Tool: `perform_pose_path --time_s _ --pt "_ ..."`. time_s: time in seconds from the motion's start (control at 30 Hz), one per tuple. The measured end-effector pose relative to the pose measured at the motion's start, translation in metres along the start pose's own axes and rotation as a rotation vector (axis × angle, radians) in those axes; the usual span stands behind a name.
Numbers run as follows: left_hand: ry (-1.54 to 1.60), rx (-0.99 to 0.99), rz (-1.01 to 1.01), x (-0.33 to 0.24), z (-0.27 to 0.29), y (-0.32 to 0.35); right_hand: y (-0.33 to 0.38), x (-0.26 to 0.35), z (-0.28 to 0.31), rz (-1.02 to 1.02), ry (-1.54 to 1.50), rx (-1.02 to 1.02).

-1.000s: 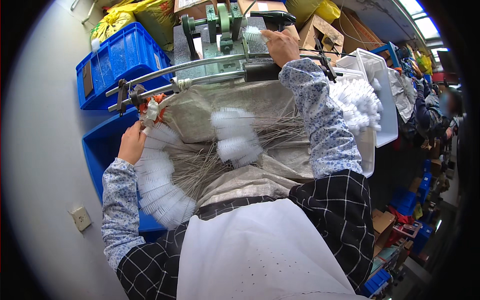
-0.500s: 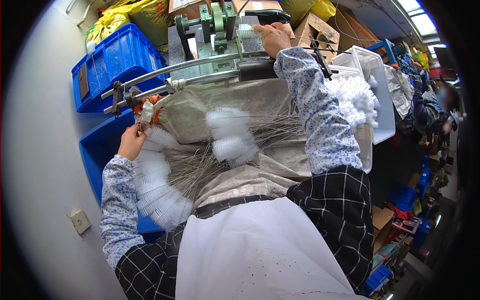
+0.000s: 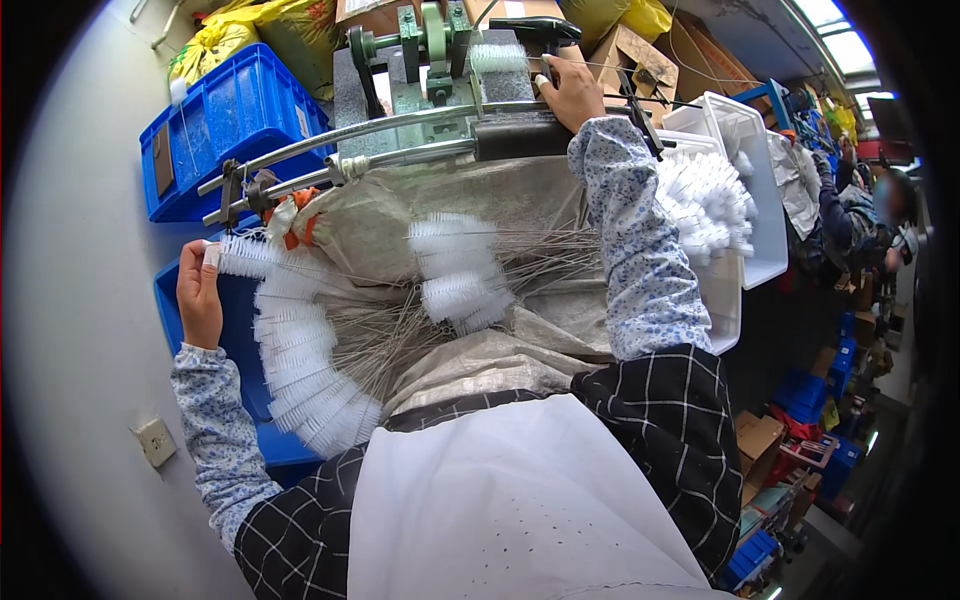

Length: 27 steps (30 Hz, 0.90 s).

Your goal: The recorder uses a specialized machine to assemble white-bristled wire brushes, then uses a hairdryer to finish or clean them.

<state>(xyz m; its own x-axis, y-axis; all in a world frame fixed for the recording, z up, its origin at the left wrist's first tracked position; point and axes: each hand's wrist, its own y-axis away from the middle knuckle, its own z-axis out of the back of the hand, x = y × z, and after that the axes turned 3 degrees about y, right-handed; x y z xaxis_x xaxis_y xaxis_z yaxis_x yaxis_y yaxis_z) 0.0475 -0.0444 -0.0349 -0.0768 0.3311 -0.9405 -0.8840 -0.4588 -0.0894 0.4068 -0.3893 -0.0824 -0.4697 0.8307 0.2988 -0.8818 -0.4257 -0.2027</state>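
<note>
The left hand (image 3: 201, 300) is pinching the left end of a white bristle brush (image 3: 248, 257), its bristles extending just right of the fingertips. That bristled end is pointing left, the long axis running left to right and slanting slightly nearer rightward. A second brush (image 3: 498, 58) is lying left-to-right at the far machine (image 3: 437, 85), left of the right hand (image 3: 575, 95), whose grip I cannot tell.

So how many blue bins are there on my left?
2: one blue bin beside the green machine, and a second bin lower in view, partly covered by your left hand and brushes. More could be hidden.
</note>
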Motion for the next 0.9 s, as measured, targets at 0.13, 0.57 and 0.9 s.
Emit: perform_pose_path --time_s 0.13,0.57,0.9 --pt "0.031 0.102 0.113 0.006 0.014 -0.001 0.001 0.015 -0.003 0.082 -0.079 -0.084" --pt "-0.062 -0.279 -0.081 -0.03 0.049 0.021 0.004 0.11 -0.025 0.065 -0.014 -0.024" --pt "-0.031 -0.17 -0.105 -0.046 0.03 0.004 0.005 0.079 -0.009 0.053 0.004 0.038"
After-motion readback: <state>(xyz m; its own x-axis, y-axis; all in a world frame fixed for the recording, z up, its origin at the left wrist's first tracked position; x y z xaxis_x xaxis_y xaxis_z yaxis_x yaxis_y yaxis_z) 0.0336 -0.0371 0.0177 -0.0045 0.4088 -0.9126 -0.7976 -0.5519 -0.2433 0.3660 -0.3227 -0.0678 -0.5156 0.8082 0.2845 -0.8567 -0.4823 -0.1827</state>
